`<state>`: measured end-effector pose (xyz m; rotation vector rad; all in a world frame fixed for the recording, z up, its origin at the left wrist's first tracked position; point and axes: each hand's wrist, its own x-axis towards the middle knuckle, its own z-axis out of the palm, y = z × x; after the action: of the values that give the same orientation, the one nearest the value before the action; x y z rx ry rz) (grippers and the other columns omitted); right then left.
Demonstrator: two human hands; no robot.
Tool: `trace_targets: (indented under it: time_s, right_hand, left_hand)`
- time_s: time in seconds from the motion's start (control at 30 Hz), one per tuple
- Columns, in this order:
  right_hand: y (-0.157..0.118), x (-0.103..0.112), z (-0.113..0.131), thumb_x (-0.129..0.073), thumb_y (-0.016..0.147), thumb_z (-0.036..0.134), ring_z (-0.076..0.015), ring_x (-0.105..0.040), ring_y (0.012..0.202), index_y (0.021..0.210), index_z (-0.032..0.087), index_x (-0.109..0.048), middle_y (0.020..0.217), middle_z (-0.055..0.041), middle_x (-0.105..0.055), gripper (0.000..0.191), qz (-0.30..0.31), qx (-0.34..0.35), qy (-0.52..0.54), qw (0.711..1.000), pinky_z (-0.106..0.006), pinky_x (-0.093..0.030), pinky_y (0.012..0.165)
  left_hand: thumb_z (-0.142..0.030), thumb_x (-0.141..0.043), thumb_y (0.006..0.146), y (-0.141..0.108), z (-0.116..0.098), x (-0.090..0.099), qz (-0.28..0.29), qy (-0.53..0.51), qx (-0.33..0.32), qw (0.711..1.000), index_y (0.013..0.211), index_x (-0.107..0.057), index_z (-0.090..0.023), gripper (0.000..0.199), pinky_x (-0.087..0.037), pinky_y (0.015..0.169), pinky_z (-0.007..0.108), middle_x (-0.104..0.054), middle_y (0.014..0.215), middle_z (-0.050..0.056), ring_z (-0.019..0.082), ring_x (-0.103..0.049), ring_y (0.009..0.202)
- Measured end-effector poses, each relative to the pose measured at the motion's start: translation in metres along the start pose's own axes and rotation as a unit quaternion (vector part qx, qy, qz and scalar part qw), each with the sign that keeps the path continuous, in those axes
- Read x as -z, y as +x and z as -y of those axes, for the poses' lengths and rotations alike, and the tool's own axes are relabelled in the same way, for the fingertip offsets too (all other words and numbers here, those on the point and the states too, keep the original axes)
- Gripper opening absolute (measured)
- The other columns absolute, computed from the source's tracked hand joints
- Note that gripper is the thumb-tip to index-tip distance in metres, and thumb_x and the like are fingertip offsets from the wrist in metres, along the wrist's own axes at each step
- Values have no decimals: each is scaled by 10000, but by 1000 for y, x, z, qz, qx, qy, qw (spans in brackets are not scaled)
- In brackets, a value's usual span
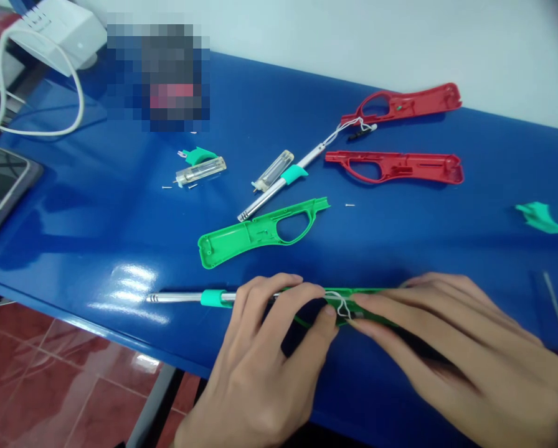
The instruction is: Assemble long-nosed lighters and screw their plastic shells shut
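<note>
Noon being the top of my head view, I have the left hand (264,367) at six and the right hand (470,348) at four, fingertips meeting at a white wire (340,304) over a green shell half (363,290). A metal tube (176,297) with a teal collar (212,298) points toward eight. Near the dial's centre I see another green half (227,244); two red halves (426,102) lie around two, a clear tank (202,171) at ten, and a loose teal piece (540,218) at three.
</note>
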<state>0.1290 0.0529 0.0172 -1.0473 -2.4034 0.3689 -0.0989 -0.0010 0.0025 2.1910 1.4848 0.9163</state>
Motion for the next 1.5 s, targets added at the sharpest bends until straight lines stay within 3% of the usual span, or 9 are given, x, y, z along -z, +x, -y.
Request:
trace_targets:
  time_s: [0.17, 0.37, 0.6, 0.87, 1.5]
  right_hand:
    - [3, -2, 2, -683, 1057, 138, -150, -767, 879, 1090, 224, -774, 1017, 19, -840, 130, -1, -17, 26, 1000, -386, -533, 936]
    - [4, -6, 3, -728, 1043, 182, -100, -717, 817, 985, 265, -721, 921, 73, -788, 101, -10, -90, 76, 993, -329, -520, 837]
    - [3, -6, 5, -709, 1054, 192, -123, -720, 822, 1037, 274, -706, 944, 64, -789, 84, -7, -96, 73, 993, -351, -518, 843]
    - [3, -6, 2, -697, 1041, 149, -135, -718, 791, 1039, 280, -710, 934, 59, -787, 131, -14, -76, 59, 995, -350, -525, 798]
    - [3, -12, 4, -740, 982, 91, -114, -640, 661, 1005, 227, -671, 809, 39, -719, 154, -44, -60, 14, 997, -332, -494, 734]
  left_hand:
    - [26, -663, 996, 1, 0, 0, 3, 0, 1, 1000, 1213, -783, -161, 311, -459, 1137, 437, -697, 1311, 85, 254, -572, 1296]
    - [38, -681, 978, 3, -1, -1, -1, -5, 4, 1000, 1196, -788, -153, 308, -481, 1109, 422, -694, 1292, 91, 245, -571, 1289]
    - [48, -669, 971, 3, -1, 0, -6, 6, 4, 1000, 1248, -768, -172, 367, -477, 1117, 417, -702, 1304, 86, 237, -582, 1289]
    - [-3, -678, 1010, 9, -3, 1, -92, 4, 49, 995, 1189, -741, -142, 235, -546, 1014, 340, -724, 1185, 71, 181, -667, 1133]
    - [16, -674, 1002, 5, -1, -3, -90, 27, 48, 994, 1160, -762, -113, 221, -595, 1019, 346, -718, 1185, 113, 197, -681, 1125]
